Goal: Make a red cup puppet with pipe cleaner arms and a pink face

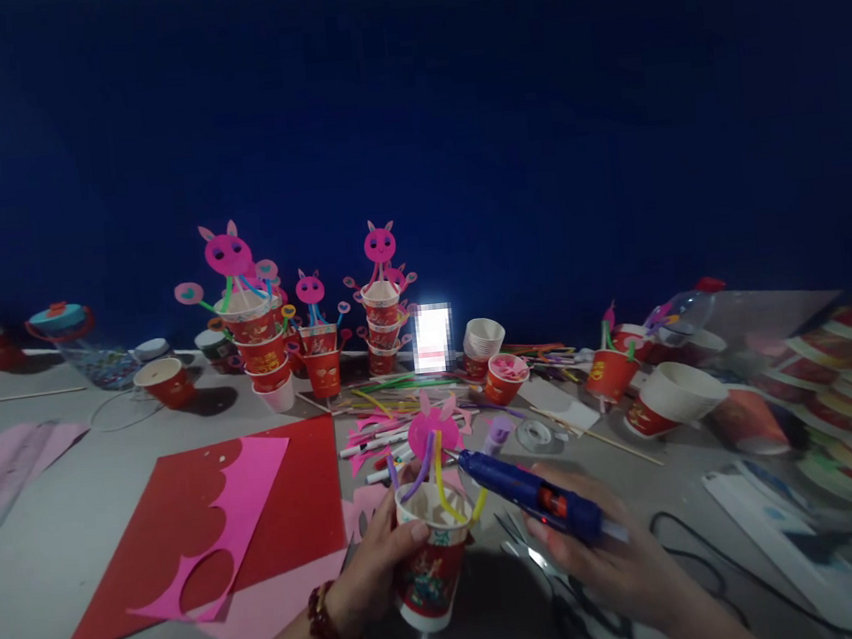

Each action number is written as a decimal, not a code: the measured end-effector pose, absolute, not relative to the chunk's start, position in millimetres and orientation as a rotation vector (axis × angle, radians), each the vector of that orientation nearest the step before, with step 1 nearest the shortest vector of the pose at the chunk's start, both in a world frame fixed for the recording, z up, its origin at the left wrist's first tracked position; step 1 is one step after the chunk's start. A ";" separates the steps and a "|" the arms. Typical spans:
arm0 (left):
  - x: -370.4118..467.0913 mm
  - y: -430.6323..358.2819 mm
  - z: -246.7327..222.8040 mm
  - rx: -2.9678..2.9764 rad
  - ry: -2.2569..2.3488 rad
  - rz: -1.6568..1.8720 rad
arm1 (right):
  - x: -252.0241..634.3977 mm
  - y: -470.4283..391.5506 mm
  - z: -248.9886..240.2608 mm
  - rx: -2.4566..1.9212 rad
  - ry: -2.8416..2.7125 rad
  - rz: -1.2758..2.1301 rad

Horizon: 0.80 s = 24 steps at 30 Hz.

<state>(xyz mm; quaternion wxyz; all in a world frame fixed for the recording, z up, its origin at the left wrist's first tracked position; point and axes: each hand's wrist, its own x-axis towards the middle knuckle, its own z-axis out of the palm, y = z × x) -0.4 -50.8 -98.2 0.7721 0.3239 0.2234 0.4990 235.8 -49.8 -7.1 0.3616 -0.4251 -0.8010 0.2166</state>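
My left hand is wrapped round a red paper cup with a white rim, held slightly tilted above the table. Purple pipe cleaners and yellow pipe cleaners rise out of the cup. At their top is a pink paper head with ears. In my right hand is a blue hot glue gun, its nozzle pointing left, close to the pink head; I cannot tell whether they touch. Scissors lie below the glue gun, partly hidden.
Finished cup figures stand along the back left. Red card and cut pink paper lie left. Markers, a tape roll and stacked cups are behind my hands. A black cable runs at right.
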 end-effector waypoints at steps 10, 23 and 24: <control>-1.9 -51.2 -96.5 0.738 0.444 1.071 | 266.3 -52.4 -30.9 -1.170 -2.016 0.488; -5.0 -55.5 -105.9 0.682 0.467 0.985 | 377.5 -29.4 -67.2 -1.701 -1.672 -0.104; -4.8 -55.7 -106.1 0.680 0.457 0.975 | 385.4 -26.6 -75.8 -1.801 -1.725 -0.117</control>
